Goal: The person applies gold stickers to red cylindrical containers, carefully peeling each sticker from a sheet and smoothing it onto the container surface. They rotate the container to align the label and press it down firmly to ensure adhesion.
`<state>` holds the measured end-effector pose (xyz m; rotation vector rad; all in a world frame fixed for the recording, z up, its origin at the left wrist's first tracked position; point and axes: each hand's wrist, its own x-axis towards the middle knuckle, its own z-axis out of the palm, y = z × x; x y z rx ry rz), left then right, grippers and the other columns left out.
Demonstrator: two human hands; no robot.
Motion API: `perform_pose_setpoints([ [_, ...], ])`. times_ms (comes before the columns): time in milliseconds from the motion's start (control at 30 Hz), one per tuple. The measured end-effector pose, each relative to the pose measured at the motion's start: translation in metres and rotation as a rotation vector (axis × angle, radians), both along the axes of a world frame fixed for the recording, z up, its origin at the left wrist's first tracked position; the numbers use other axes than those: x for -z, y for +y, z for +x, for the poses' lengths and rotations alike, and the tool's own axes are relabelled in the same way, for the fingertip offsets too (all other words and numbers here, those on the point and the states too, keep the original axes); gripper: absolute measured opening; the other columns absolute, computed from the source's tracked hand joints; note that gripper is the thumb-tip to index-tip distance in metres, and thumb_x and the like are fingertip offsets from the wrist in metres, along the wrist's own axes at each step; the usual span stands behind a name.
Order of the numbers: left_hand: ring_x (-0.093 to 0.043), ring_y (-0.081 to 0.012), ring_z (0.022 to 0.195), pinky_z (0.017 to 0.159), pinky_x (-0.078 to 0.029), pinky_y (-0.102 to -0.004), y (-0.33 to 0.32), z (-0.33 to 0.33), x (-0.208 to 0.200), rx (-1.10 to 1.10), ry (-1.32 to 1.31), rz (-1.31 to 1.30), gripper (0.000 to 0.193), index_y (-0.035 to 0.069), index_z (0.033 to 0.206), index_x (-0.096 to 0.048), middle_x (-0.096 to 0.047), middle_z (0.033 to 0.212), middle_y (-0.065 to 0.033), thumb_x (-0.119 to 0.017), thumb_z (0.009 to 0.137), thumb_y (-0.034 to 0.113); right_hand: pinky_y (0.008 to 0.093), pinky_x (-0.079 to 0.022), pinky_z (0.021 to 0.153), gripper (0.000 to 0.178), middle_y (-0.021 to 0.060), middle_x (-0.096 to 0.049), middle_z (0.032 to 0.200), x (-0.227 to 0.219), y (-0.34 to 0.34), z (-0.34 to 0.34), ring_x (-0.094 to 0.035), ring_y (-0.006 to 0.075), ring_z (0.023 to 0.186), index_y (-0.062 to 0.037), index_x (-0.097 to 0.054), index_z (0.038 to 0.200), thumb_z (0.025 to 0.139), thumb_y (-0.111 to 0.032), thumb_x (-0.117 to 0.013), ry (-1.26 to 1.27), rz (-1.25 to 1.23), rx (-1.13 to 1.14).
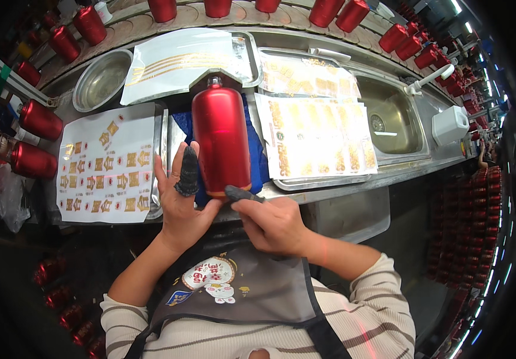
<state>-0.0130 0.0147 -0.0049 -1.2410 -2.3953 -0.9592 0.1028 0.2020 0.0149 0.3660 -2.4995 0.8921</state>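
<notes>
A glossy red bottle [221, 137] lies on its side on a blue cloth [256, 140], its neck resting in a notched metal support [196, 81] at the far end. A thin gold band [219, 194] runs round its near, base end. My left hand [180, 203] is open beside the base, fingers spread, thumb near the band; a black finger cot covers one finger. My right hand [273, 222] is closed at the base's right side. Its finger in a black cot touches the base edge, the others curl in; anything between them is hidden.
Decal sheets [107, 197] lie on trays left and right [320, 137]. Behind are a sheet of gold strips [180, 51] and a metal bowl [102, 81]. At right are a sink [395, 128] and a white jug [449, 125]. Red bottles [218, 6] line a conveyor.
</notes>
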Motion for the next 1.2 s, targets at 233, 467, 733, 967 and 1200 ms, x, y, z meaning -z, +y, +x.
perform_pose_setpoints([
  [233, -0.020, -0.0400, 0.151, 0.117, -0.004, -0.0619, 0.021, -0.008, -0.018, 0.027, -0.094, -0.082, 0.112, -0.001, 0.156, -0.021, -0.024, 0.161, -0.0257, -0.086, 0.074, 0.038, 0.0199, -0.037, 0.050, 0.022, 0.0030, -0.068, 0.079, -0.036, 0.058, 0.006, -0.047, 0.0031, 0.053, -0.0005, -0.071, 0.108, 0.086, -0.003, -0.071, -0.156, -0.476, 0.374],
  [467, -0.023, -0.0397, 0.150, 0.120, -0.005, -0.0567, 0.021, -0.009, -0.017, 0.031, -0.137, -0.053, 0.123, -0.008, 0.155, -0.012, -0.027, 0.159, -0.0246, -0.090, 0.071, 0.035, 0.0308, -0.049, 0.070, 0.017, 0.0111, -0.072, 0.086, 0.001, 0.241, -0.086, -0.064, 0.0190, 0.074, -0.0043, -0.075, 0.099, 0.085, -0.013, -0.069, -0.067, -0.029, 0.757],
  [733, -0.020, -0.0447, 0.149, 0.119, -0.010, -0.0624, 0.014, -0.006, -0.014, 0.001, -0.188, -0.172, 0.126, -0.010, 0.154, -0.011, -0.026, 0.158, -0.0261, -0.090, 0.070, 0.041, 0.0285, -0.044, 0.061, 0.032, 0.0017, -0.067, 0.078, 0.067, 0.451, -0.114, -0.056, 0.0126, 0.064, -0.0037, -0.075, 0.097, 0.088, -0.034, -0.070, -0.521, -0.631, 0.990],
  [967, -0.026, -0.0399, 0.148, 0.122, -0.013, -0.0516, 0.014, -0.003, -0.020, -0.014, -0.171, -0.187, 0.136, -0.009, 0.155, -0.005, -0.022, 0.159, -0.0285, -0.097, 0.062, 0.030, 0.0222, -0.036, 0.043, 0.035, -0.0023, -0.056, 0.064, 0.061, 0.439, -0.138, -0.045, 0.0069, 0.049, -0.0119, -0.065, 0.082, 0.088, -0.045, -0.072, -0.753, -1.141, 0.826],
  [1200, -0.021, -0.0450, 0.149, 0.117, -0.014, -0.0659, 0.008, -0.003, -0.007, 0.004, -0.154, -0.144, 0.137, -0.007, 0.156, -0.001, -0.020, 0.162, -0.0260, -0.090, 0.067, 0.046, 0.0191, -0.033, 0.035, 0.027, -0.0014, -0.056, 0.062, 0.061, 0.447, -0.134, -0.045, 0.0070, 0.041, -0.0112, -0.065, 0.081, 0.087, -0.036, -0.074, -0.598, -1.310, 0.784],
])
